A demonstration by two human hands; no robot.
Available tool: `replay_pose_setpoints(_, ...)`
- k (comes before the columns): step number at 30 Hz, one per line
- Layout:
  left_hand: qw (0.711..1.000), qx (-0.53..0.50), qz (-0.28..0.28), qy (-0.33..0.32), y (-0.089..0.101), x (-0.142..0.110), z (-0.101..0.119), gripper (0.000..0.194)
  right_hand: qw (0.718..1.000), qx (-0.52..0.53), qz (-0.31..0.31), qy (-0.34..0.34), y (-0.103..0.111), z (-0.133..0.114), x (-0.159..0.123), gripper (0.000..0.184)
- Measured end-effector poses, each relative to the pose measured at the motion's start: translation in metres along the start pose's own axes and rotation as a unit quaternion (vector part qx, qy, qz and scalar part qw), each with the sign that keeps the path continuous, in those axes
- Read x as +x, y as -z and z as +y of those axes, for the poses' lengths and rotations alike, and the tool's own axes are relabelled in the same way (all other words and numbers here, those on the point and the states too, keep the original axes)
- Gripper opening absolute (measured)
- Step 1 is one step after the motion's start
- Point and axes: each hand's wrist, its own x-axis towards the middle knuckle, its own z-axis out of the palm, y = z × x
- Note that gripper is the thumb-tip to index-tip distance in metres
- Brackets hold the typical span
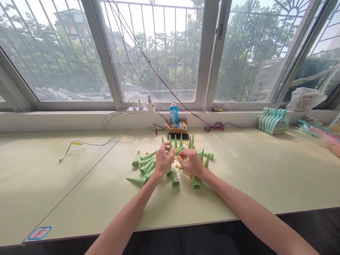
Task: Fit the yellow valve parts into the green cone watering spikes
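Note:
My left hand [164, 160] is over the middle of a pile of green plastic cone spikes, its fingers curled towards the thumb. Just beyond its fingertips a green spike [170, 141] points up. Close by on the right, my right hand [190, 162] has thumb and fingers pinched together. A green spike [180, 150] shows between the two hands; whether either one grips it I cannot tell. Small yellow plastic pieces [178, 165] lie under and around the hands. Nearest me are spikes with hollow open ends, one spike [175, 179] between my wrists and another [196, 182] by my right wrist.
Behind the pile lie a dark phone [177, 136] and a cardboard box [182, 130] with a blue bottle [174, 115]. Black and red cable [216, 126] is coiled to their right. Pastel hangers [273, 121] stand farther right. Another person's hand [336, 149] shows at the right edge.

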Motion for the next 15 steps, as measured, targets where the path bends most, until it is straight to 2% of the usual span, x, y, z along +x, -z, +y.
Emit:
replay_pose_setpoints(4,0.999,0.025,0.018,0.009,0.0018,0.0007,-0.0009,0.034,0.998,-0.042,-0.054,0.018,-0.0024,0.0004,-0.0018,0.005)
replay_pose_setpoints(8,0.999,0.023,0.014,0.025,0.0026,-0.0005,-0.0014,0.034,0.99,-0.079,-0.113,0.031,-0.0029,-0.0005,-0.004,0.009)
replay_pose_setpoints(15,0.998,0.044,0.005,0.033,0.0018,-0.0011,0.0002,0.033,0.982,-0.101,-0.156,0.03,-0.0044,0.0004,-0.0049,0.008)
